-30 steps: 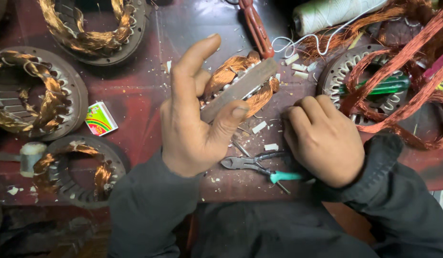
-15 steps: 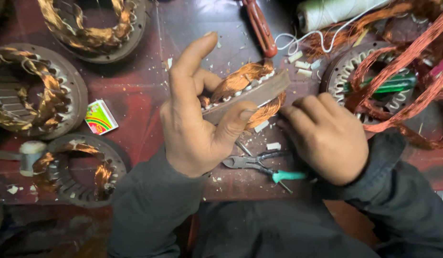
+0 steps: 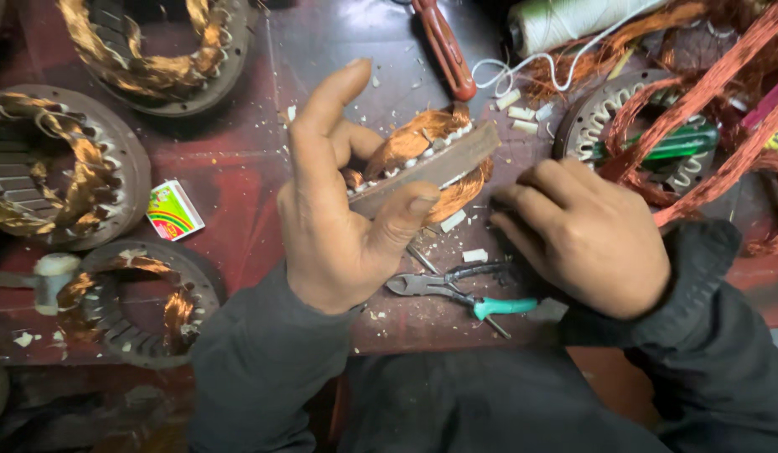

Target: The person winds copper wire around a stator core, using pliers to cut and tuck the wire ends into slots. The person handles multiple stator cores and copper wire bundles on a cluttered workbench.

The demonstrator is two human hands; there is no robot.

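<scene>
Since a second ago I see the left hand (image 3: 339, 226) has lifted the stator (image 3: 422, 164) higher, grip clamped on it above the counter (image 3: 238, 168); right hand (image 3: 586, 235) rests curled, winding unfinished.

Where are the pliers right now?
Head view, low centre: the pliers with teal handles lie on the red table, between the left hand and right hand, below the held stator.
</scene>
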